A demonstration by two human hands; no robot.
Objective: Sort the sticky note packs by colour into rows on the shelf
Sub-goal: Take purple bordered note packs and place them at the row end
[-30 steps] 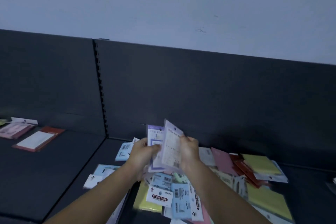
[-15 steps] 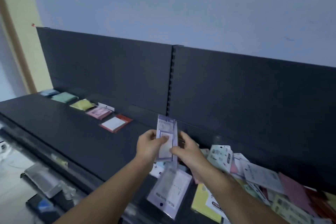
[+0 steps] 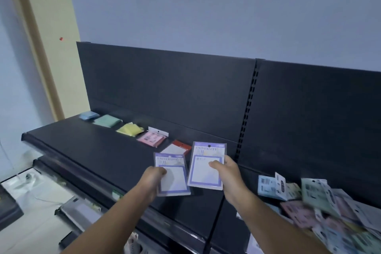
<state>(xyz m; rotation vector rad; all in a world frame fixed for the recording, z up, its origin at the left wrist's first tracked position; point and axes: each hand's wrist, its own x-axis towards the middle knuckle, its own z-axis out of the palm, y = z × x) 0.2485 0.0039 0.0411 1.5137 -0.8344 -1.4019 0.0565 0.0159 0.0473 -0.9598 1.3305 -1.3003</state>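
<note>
My left hand (image 3: 153, 177) grips a purple-bordered sticky note pack (image 3: 173, 175) by its left edge. My right hand (image 3: 227, 173) holds a second purple pack (image 3: 206, 165), thumb on its front. Both packs hang side by side just above the black shelf (image 3: 92, 150). Along the shelf's back runs a row of packs: blue (image 3: 88, 115), green (image 3: 107, 120), yellow (image 3: 129, 129), pink (image 3: 151, 139) and red (image 3: 179, 147), the red one partly hidden behind the purple packs. A mixed heap of packs (image 3: 321, 208) lies on the shelf at the right.
The dark back panel (image 3: 165, 88) rises behind the row, with a slotted upright (image 3: 248, 109) between shelf sections. The shelf's front edge (image 3: 68, 160) runs diagonally at the left, with lower shelves and floor below it.
The view swung left from the heap to the sorted row. The two purple packs, held stacked between both hands before, are now apart, one in each hand, lowered toward the shelf beside the red pack.
</note>
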